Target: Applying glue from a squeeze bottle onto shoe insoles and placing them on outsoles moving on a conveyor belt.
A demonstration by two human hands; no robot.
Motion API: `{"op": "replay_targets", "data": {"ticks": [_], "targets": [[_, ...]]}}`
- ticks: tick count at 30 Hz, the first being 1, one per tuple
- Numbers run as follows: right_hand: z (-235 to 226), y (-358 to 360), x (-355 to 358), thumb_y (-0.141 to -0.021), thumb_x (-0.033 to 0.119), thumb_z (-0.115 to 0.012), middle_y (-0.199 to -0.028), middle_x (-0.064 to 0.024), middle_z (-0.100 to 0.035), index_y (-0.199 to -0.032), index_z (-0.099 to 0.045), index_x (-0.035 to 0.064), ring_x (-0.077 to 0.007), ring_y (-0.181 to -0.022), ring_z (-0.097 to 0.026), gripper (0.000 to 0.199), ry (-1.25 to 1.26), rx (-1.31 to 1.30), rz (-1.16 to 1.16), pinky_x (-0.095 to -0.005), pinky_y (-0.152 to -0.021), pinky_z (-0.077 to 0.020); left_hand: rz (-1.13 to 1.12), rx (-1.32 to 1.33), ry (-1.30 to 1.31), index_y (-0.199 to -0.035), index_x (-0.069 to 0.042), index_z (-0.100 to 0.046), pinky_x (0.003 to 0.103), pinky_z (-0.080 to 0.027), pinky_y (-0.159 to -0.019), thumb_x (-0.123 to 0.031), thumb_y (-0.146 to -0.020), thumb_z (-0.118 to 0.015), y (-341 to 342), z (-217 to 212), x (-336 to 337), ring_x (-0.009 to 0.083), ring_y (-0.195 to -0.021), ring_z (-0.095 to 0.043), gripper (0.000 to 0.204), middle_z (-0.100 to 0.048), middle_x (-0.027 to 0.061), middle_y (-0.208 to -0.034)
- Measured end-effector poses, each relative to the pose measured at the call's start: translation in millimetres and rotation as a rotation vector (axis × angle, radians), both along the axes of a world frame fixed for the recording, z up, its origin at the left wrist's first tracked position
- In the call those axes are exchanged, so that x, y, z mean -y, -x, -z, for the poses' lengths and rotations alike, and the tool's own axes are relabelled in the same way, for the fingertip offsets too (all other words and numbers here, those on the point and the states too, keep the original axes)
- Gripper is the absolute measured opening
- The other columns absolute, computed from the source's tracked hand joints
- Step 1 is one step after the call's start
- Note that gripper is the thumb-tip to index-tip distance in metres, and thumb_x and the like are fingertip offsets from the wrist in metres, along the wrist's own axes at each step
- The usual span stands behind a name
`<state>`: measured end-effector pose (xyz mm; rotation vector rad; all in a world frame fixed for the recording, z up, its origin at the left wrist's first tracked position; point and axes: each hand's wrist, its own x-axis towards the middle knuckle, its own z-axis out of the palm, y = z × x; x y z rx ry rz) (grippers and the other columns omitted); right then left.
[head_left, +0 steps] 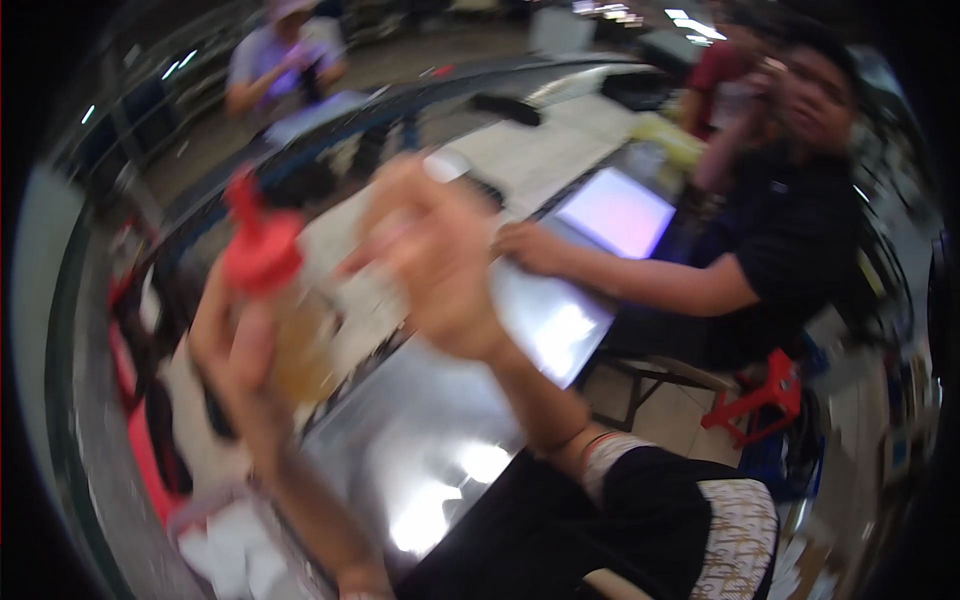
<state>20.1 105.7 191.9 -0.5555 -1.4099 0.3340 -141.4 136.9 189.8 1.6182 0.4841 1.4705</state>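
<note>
Blur smears most of the view, yet the main shapes read. The left hand (235,345) is raised in front of the camera with its grip closed around a clear bottle (295,350) of amber liquid, held roughly upright above the shiny metal surface (440,420). A red cap (262,250) with a spout sits on top of the bottle. The right hand (435,265) is lifted just beside the cap, fingers loosely curled; whether its grip holds anything cannot be told through the blur, and it seems apart from the cap rather than on it. Judging from this, the bottle is already picked up and in the air, the cap looks to be still on, and whatever is to be done with the cap or the liquid is not yet done. Across the surface a seated person in a dark shirt (800,250) rests a forearm by a lit screen (618,212). A red stool (765,395) stands on the floor nearby.
</note>
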Motion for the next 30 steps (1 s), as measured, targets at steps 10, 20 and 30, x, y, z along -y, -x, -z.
{"op": "replay_targets", "data": {"ticks": [10,20,30], "targets": [[-7,-24,21,-0.089,0.02,-0.037,-0.082,-0.0074,-0.044,-0.083,-0.041,0.0032,-0.0182,-0.074,-0.056,0.018,0.051,-0.127,-0.384,-0.0401,-0.065,-0.0592,0.958,0.417,0.236,-0.113,0.002,-0.048,0.032,-0.054,-0.057,-0.065,-0.088,-0.029,-2,5,10,0.0246,-0.066,-0.064,0.073,-0.06,0.0186,-0.093],[59,-50,-38,-0.087,0.025,-0.054,-0.105,-0.0076,-0.048,-0.119,-0.044,-0.0002,-0.0225,-0.095,-0.058,0.042,0.371,-0.282,-0.546,-0.0412,-0.07,-0.057,0.362,0.077,0.128,-0.123,0.001,-0.044,0.033,-0.05,-0.08,-0.055,-0.093,-0.038,-8,33,13,0.0215,-0.094,-0.061,0.064,-0.06,0.0151,-0.107],[162,-38,-89,-0.088,0.017,-0.06,-0.091,-0.011,-0.065,-0.104,-0.062,-0.006,-0.0181,-0.086,-0.064,0.028,0.79,-0.055,-0.454,-0.0316,-0.079,-0.0545,-0.004,-0.185,0.388,-0.125,-0.001,-0.048,0.029,-0.043,-0.091,-0.017,-0.077,-0.074,24,173,19,0.0153,-0.102,-0.056,0.056,-0.06,0.0087,-0.111]]}}
